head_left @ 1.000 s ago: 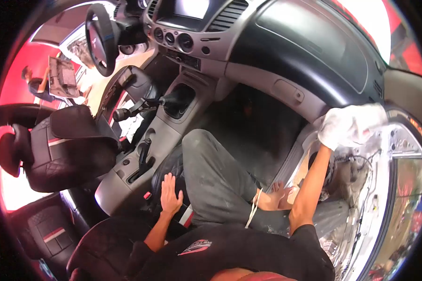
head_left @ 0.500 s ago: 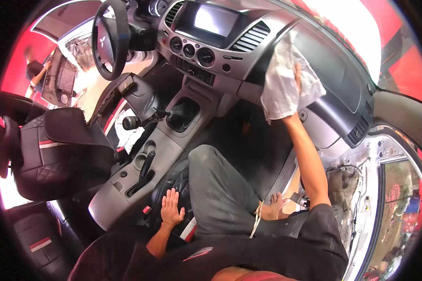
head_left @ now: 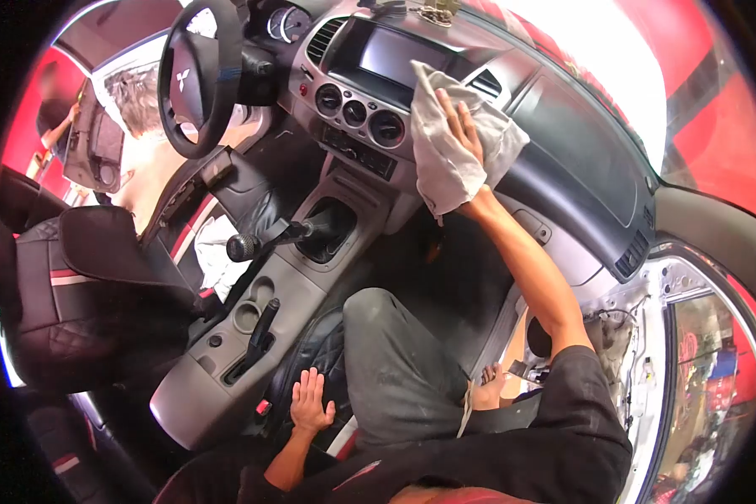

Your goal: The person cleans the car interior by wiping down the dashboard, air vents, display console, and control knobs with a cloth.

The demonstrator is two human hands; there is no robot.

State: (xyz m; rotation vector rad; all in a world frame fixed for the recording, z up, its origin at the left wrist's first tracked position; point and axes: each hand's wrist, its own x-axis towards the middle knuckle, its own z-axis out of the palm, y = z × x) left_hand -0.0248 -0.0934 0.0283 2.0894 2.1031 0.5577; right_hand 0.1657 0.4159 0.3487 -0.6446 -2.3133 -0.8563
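Note:
My right hand presses a pale grey cloth against the dashboard, beside the right end of the screen. Its fingers point up, some lying over the cloth and others hidden in its folds. The cloth covers part of the right air vent. Low in the view, my left hand rests with fingers stretched out on the edge of the black seat, next to the red buckle. Nothing is in it.
The gear lever and handbrake rise from the grey centre console. A steering wheel is at upper left. White cloth lies by the driver's seat. Another person handles a door panel outside. The passenger door opening shows bare metal.
My right hand and the cloth have moved left along the dashboard, from the passenger side to beside the screen. The view has shifted slightly. My left hand stays on the seat.

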